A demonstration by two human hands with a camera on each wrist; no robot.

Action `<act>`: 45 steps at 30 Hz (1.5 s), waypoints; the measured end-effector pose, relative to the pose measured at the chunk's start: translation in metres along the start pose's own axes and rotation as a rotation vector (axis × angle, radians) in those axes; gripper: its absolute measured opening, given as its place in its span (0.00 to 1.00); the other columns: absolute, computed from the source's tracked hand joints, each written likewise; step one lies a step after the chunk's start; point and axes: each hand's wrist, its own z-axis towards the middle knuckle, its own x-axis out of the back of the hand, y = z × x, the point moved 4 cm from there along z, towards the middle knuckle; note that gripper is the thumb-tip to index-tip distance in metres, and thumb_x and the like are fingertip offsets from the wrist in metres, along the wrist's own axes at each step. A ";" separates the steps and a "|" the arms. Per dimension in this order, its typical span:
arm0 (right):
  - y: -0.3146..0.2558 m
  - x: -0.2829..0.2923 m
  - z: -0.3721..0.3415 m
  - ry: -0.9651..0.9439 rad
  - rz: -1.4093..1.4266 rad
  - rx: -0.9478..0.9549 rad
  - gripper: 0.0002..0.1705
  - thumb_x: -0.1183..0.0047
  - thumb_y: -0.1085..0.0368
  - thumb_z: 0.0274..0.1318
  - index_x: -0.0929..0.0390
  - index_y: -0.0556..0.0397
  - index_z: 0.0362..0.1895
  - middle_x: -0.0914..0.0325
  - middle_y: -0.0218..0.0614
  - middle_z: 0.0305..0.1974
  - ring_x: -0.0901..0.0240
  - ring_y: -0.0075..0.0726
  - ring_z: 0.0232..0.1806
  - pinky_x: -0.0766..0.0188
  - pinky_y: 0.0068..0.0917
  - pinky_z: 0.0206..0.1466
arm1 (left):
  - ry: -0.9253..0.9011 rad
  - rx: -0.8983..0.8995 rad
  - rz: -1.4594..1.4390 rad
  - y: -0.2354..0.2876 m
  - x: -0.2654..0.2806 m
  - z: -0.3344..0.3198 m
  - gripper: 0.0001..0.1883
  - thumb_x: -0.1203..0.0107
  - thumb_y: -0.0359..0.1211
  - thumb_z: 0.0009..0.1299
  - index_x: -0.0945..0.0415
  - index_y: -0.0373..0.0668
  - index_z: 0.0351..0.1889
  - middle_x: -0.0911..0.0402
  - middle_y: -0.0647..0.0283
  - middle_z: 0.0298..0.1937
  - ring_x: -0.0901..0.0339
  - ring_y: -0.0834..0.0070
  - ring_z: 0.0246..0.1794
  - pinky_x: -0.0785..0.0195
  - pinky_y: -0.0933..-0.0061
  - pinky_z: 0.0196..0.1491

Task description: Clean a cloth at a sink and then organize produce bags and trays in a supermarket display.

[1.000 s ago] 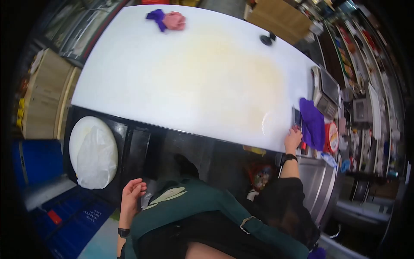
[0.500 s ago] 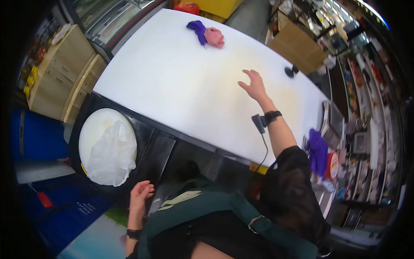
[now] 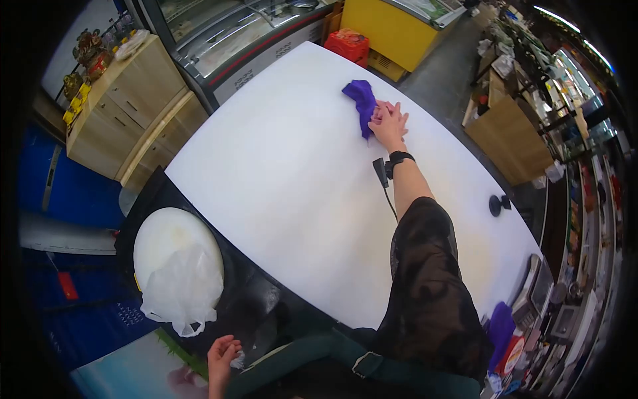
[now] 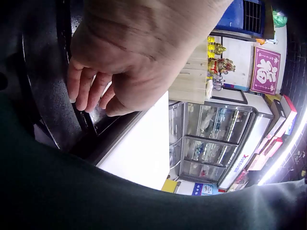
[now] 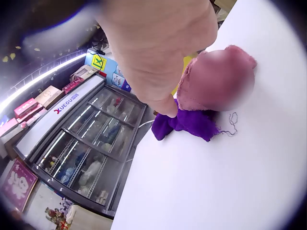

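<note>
Our right grip covered the pink cloth near the worktop's far edge.
We couldn't tell whether it pinched; the empty left grip was well apart. Just left, the purple cloth lay lengthwise away from us, while the bunched pink one showed no clear long axis.

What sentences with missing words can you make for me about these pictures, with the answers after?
1. The hand over the white table is the person's ___ hand.
2. Lying next to the pink cloth is a ___ coloured cloth.
3. The crumpled plastic bag lies on a round disc that is coloured ___.

Missing words: right; purple; white.
</note>
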 end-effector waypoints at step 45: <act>0.128 0.385 -0.731 0.891 0.853 -0.518 0.18 0.51 0.71 0.57 0.25 0.71 0.49 0.23 0.44 0.46 0.28 0.31 0.48 0.37 0.24 0.56 | -1.283 -0.366 0.311 0.073 -0.355 -0.055 0.23 0.44 0.27 0.66 0.35 0.37 0.58 0.25 0.60 0.49 0.25 0.76 0.46 0.29 0.74 0.49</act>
